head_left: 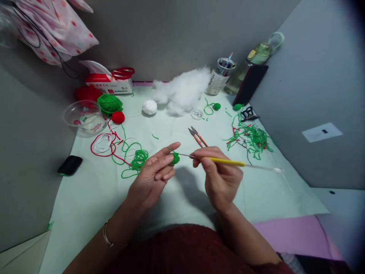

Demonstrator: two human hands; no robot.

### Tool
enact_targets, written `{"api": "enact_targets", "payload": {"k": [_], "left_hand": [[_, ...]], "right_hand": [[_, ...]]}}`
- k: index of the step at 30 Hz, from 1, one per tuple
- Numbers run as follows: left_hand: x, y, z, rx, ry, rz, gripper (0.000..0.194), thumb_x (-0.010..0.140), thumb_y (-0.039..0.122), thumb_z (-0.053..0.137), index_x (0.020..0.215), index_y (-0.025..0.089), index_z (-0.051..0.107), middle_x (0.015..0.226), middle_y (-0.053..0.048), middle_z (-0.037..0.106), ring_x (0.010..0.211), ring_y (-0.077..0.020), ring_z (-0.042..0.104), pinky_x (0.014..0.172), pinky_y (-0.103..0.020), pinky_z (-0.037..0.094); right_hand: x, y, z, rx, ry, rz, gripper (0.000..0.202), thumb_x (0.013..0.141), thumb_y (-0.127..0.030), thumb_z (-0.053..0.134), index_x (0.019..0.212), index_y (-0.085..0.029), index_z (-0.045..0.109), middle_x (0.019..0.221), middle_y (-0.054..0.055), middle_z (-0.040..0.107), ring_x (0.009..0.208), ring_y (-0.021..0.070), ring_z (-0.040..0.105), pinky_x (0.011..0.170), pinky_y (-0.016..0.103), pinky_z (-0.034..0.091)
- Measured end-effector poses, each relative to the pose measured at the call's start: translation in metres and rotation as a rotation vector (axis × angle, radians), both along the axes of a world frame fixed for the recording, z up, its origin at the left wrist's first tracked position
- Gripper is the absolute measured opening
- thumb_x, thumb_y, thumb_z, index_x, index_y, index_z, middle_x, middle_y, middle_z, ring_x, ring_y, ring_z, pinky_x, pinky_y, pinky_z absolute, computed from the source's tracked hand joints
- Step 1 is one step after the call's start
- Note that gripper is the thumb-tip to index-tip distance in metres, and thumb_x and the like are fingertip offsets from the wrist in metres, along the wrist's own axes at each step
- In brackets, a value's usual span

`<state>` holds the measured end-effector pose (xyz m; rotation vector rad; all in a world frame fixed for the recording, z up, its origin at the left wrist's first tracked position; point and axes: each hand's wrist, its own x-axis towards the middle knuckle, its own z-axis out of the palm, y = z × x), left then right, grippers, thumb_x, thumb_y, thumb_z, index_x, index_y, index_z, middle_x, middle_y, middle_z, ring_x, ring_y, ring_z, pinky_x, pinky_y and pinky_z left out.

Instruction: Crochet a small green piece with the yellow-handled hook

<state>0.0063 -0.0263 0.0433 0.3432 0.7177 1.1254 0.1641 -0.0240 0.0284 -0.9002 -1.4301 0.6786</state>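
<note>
Between the fingers of my left hand (154, 173) is a small green crochet piece (175, 158), pinched near its edge, with green yarn running over the raised index finger. My right hand (221, 179) grips a crochet hook (228, 161) with a yellow handle, held like a pen. The hook's metal tip points left and meets the green piece; whether it is inside a stitch I cannot tell. Loose green yarn (139, 159) lies in loops just left of my left hand. Thread snips (198, 137) with orange handles rest on the table beyond my right hand.
White stuffing (182, 91) lies at the back, beside a white yarn ball (149, 107). Green yarn scraps (253, 139) are heaped at the right. A plastic tub (85, 116), green yarn ball (110, 104) and tissue box (108, 83) stand back left; a bottle (236, 76) and phone (251, 84) back right.
</note>
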Motion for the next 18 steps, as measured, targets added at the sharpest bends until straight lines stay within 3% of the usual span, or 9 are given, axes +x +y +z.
{"api": "enact_targets", "payload": {"k": [2,4,11,15,18], "left_hand": [[-0.001,0.000,-0.001,0.053,0.056,0.040,0.030,0.079,0.014,0.084,0.108,0.019,0.084,0.074,0.005,0.053,0.050,-0.0013,0.018,0.049,-0.016,0.030],[-0.001,-0.001,-0.003,0.125,0.162,0.040,0.035,0.079,0.017,0.085,0.113,0.024,0.084,0.083,0.002,0.061,0.053,-0.0031,0.029,0.051,-0.018,0.032],[-0.007,-0.003,-0.007,0.181,0.389,0.030,0.031,0.084,0.027,0.084,0.115,0.027,0.084,0.089,-0.001,0.064,0.069,-0.0096,0.047,0.063,-0.022,0.039],[-0.008,-0.003,-0.008,0.212,0.430,0.075,0.032,0.082,0.023,0.085,0.114,0.028,0.084,0.087,0.000,0.063,0.076,-0.0107,0.052,0.070,-0.021,0.043],[-0.004,-0.005,-0.010,0.211,0.491,0.140,0.036,0.081,0.018,0.085,0.115,0.028,0.083,0.086,0.002,0.062,0.072,-0.0083,0.049,0.069,-0.018,0.043]], "right_hand": [[0.000,0.003,0.002,-0.131,0.173,0.085,0.018,0.103,-0.028,0.064,0.103,-0.030,0.082,0.088,0.002,0.076,0.070,0.0151,0.065,0.064,0.032,0.055],[-0.001,0.006,0.003,-0.202,0.214,0.157,0.015,0.101,-0.031,0.068,0.101,-0.030,0.083,0.089,0.001,0.076,0.073,0.0139,0.065,0.066,0.030,0.055],[0.000,0.012,0.001,-0.359,0.354,0.235,0.018,0.102,-0.033,0.067,0.095,-0.025,0.080,0.088,0.001,0.079,0.071,0.0117,0.068,0.068,0.027,0.057],[0.000,0.009,0.005,-0.283,0.223,0.183,0.020,0.105,-0.030,0.061,0.097,-0.023,0.077,0.089,0.001,0.078,0.072,0.0117,0.069,0.070,0.028,0.059],[-0.002,0.001,0.004,-0.055,-0.085,0.093,0.020,0.106,-0.019,0.056,0.108,-0.024,0.075,0.094,0.003,0.078,0.079,0.0140,0.072,0.074,0.030,0.061]]}}
